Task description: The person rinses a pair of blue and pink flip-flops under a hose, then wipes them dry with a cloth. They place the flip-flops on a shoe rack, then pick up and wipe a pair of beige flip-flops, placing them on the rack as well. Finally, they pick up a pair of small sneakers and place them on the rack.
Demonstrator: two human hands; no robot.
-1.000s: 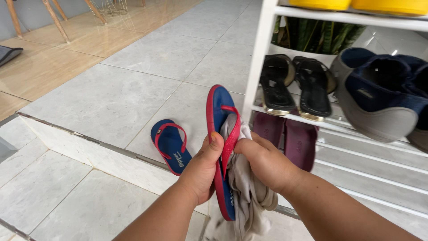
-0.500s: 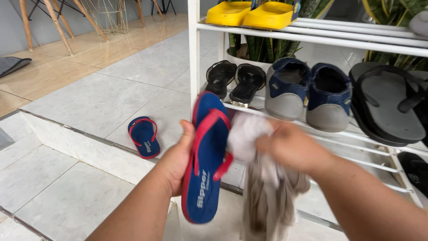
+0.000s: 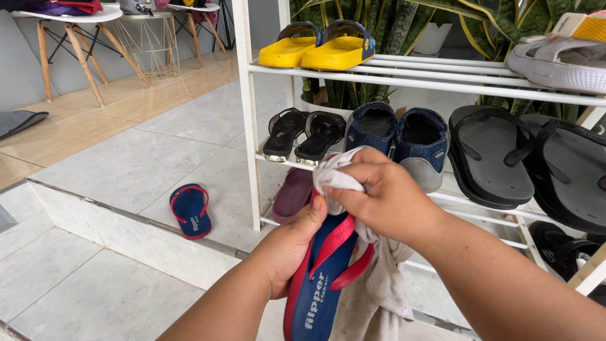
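Observation:
My left hand [image 3: 287,249] grips a blue flip-flop with red straps [image 3: 322,284], its footbed facing up toward me and its toe end tucked under my right hand. My right hand [image 3: 379,199] is closed on a bunched grey-white cloth [image 3: 385,278], pressing it on the sandal's upper end; the rest of the cloth hangs down beside the sandal. The matching blue and red flip-flop [image 3: 190,210] lies on the tiled floor to the left, near the step edge.
A white shoe rack [image 3: 246,120] stands right in front, holding yellow slides [image 3: 315,49], black sandals [image 3: 302,134], navy shoes [image 3: 398,136], black flip-flops [image 3: 505,158], maroon slippers [image 3: 293,194]. Plants stand behind it. Chairs [image 3: 69,38] are far left. A tiled step [image 3: 113,221] drops toward me.
The view rose and shifted, bringing the rack's upper shelf in. My right hand moved the cloth from beside the sandal onto its upper end; the sandal now sits lower in my left hand.

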